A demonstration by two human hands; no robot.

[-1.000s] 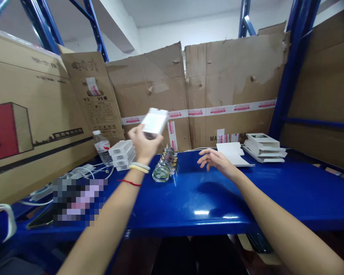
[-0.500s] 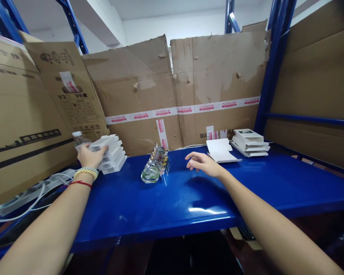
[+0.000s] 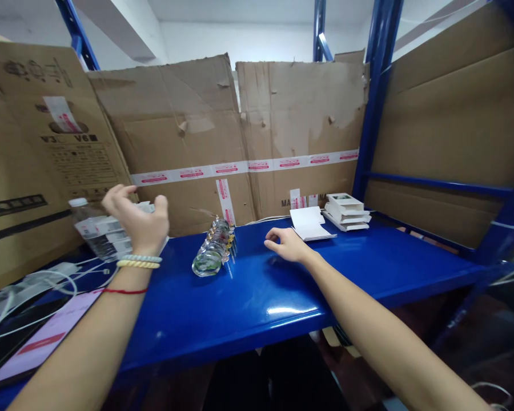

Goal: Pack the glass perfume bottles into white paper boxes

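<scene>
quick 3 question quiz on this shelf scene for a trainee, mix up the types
1. True or false: the right hand rests on the blue shelf with nothing in it.
2. What lies in a row between the two hands? A) glass bottles B) scissors C) tape rolls
3. Fill in: the left hand is over a stack of small white ____.

Key: 1 true; 2 A; 3 boxes, stacked beside a plastic water bottle.

On the shelf (image 3: 257,285), a row of glass pieces (image 3: 213,254) lies near the middle. Left of it stands a bottle (image 3: 89,231) beside stacked small boxes (image 3: 111,240); a phone (image 3: 29,348) lies nearer the front. Far right, folded cartons (image 3: 310,224) sit before more stacked boxes (image 3: 346,210). Cardboard sheets (image 3: 240,137) stand behind.
</scene>
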